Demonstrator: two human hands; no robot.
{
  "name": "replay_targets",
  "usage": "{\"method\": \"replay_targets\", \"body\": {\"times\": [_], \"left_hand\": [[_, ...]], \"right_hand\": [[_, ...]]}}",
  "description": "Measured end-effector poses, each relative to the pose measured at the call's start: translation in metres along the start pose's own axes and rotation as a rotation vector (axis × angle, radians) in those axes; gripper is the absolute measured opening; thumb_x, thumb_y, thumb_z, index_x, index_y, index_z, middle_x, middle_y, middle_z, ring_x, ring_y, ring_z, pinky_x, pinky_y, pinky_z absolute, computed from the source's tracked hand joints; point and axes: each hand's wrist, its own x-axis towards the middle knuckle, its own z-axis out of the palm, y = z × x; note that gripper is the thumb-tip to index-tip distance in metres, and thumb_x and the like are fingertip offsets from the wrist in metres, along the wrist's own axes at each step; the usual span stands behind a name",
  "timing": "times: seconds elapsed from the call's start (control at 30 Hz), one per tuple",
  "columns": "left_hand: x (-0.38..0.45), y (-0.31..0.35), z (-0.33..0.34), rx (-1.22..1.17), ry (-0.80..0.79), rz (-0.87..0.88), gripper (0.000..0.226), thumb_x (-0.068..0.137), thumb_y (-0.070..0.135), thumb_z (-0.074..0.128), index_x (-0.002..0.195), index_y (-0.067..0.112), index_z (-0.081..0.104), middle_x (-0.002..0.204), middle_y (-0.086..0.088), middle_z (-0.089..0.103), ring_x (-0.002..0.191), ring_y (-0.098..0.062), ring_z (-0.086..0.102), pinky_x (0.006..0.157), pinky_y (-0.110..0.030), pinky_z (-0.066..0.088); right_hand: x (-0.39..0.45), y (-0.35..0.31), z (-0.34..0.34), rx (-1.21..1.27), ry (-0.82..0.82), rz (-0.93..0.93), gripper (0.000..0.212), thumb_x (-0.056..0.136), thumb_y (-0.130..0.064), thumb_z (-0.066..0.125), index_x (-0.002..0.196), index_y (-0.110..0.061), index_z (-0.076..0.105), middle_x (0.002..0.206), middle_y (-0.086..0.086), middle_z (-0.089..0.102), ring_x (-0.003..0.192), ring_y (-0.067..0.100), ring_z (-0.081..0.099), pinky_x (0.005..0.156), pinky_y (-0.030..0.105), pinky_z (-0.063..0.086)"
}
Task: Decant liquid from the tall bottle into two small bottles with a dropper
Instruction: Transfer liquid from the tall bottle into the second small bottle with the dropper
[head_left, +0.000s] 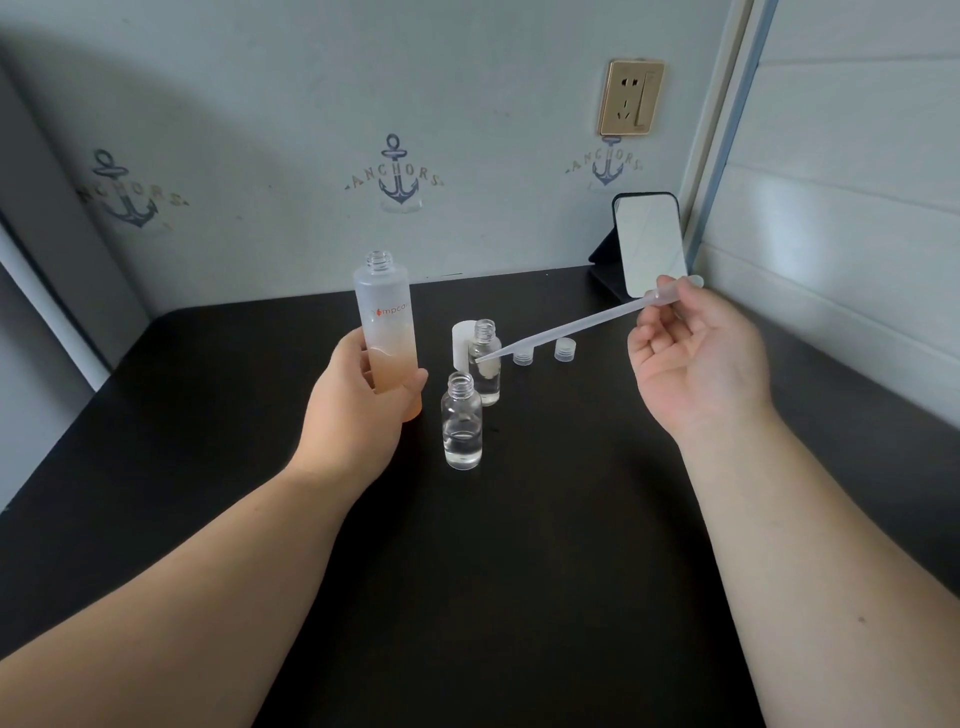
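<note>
tall bottle in the left hand, dropper in the right

the left hand (358, 410) is wrapped round the lower part of the tall bottle (387, 332), holding it upright and uncapped above the surface (519, 571). the bottle is frosted, with peach-coloured liquid filling roughly its lower half. the right hand (696, 358) pinches the bulb end of the dropper (571, 325) between thumb and fingertips, palm turned toward the camera, the other fingers loosely curled. the dropper slants down to the left, its thin tip lying in front of the far small bottle (485, 364), below that bottle's mouth; whether it touches the glass cannot be told. the two hands are well apart, with both small bottles between them.

the near small bottle (462, 423) stands open on the surface just beside the tall bottle, with clear liquid in its bottom part. the far small bottle stands just behind it, also open. a white cap (462, 345) stands behind the far bottle. two small clear caps (523, 356) (565, 349) lie to the right. a small mirror (649, 244) is propped at the back right corner, below a wall socket (630, 97).
</note>
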Motion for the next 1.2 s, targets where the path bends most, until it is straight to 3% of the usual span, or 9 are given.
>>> {"method": "replay_targets", "body": {"times": [0.1,0.3,0.43,0.5,0.67,0.93,1.07,1.2], "left_hand": [[0.001,0.0,0.0,-0.023,0.011,-0.001,0.044,0.088,0.036,0.076,0.12,0.046,0.047,0.1,0.027,0.061,0.092,0.004,0.061,0.072,-0.017,0.045],[-0.005,0.003,-0.005,-0.09,-0.025,0.049,0.045,0.085,0.026,0.079,0.1,0.058,0.052,0.099,0.04,0.061,0.091,0.016,0.061,0.061,-0.01,0.052],[-0.008,0.002,-0.005,-0.068,-0.033,0.064,0.046,0.083,0.026,0.08,0.114,0.053,0.057,0.104,0.029,0.065,0.1,-0.005,0.067,0.086,-0.038,0.059],[-0.009,0.004,-0.006,-0.044,-0.033,0.085,0.048,0.083,0.026,0.079,0.117,0.052,0.056,0.105,0.03,0.064,0.101,-0.005,0.065,0.089,-0.042,0.059],[-0.011,0.009,-0.007,0.02,-0.036,0.135,0.054,0.083,0.024,0.078,0.103,0.067,0.052,0.106,0.037,0.061,0.098,0.011,0.058,0.086,-0.03,0.053],[-0.011,0.011,-0.008,0.052,-0.034,0.162,0.06,0.084,0.022,0.078,0.101,0.073,0.049,0.107,0.041,0.058,0.101,0.007,0.058,0.082,-0.021,0.045],[-0.01,0.007,-0.008,0.064,-0.001,0.165,0.055,0.084,0.02,0.077,0.114,0.061,0.055,0.105,0.031,0.062,0.103,0.006,0.057,0.083,-0.021,0.044],[-0.008,0.005,-0.008,0.114,0.014,0.179,0.052,0.085,0.019,0.075,0.12,0.052,0.057,0.108,0.022,0.062,0.101,0.004,0.055,0.08,-0.019,0.041]], "right_hand": [[-0.001,0.0,0.001,0.002,-0.006,0.001,0.012,0.09,-0.007,0.068,0.083,-0.003,0.077,0.079,0.005,0.073,0.062,0.016,0.065,0.056,0.023,0.049],[-0.001,0.0,0.001,0.034,-0.006,-0.004,0.009,0.091,-0.01,0.072,0.09,-0.002,0.076,0.079,0.006,0.074,0.068,0.016,0.069,0.059,0.024,0.053],[0.0,-0.001,0.001,0.045,-0.059,-0.023,0.014,0.092,-0.013,0.072,0.083,-0.005,0.079,0.087,0.005,0.075,0.078,0.015,0.073,0.067,0.024,0.056],[0.0,-0.001,0.0,0.051,-0.083,-0.031,0.016,0.093,-0.013,0.072,0.081,-0.005,0.08,0.091,0.005,0.076,0.082,0.016,0.074,0.069,0.024,0.056],[0.001,0.0,0.0,0.031,-0.123,-0.049,0.019,0.094,-0.015,0.071,0.08,-0.007,0.081,0.094,0.004,0.077,0.086,0.016,0.075,0.072,0.023,0.056],[0.004,0.0,-0.001,0.011,-0.099,-0.066,0.012,0.092,-0.013,0.073,0.1,-0.005,0.076,0.093,0.006,0.077,0.082,0.017,0.074,0.071,0.025,0.057],[0.004,-0.001,-0.001,0.008,-0.074,-0.089,0.014,0.092,-0.011,0.072,0.104,-0.005,0.073,0.089,0.006,0.076,0.079,0.016,0.074,0.07,0.025,0.057],[0.002,-0.003,0.0,-0.024,-0.078,-0.114,0.007,0.091,-0.011,0.072,0.092,-0.009,0.079,0.086,0.005,0.076,0.076,0.016,0.072,0.07,0.024,0.056]]}}
